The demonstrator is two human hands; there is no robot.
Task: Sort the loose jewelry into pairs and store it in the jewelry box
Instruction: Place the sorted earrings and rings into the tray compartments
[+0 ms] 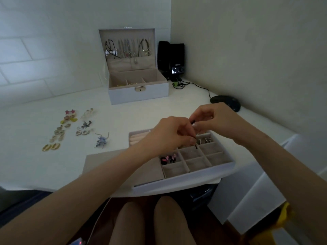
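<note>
Walls of pale panels meet in a corner behind the white tabletop (53,167), where an open jewelry box (139,93) stands at the back beside black speakers (175,57) and a mouse (225,102). A compartment tray (185,181) sits at the near edge, and above it the left hand (169,133) and right hand (212,121) pinch small dark pieces (192,122). Loose earrings (70,128) lie in rows on the left.
</note>
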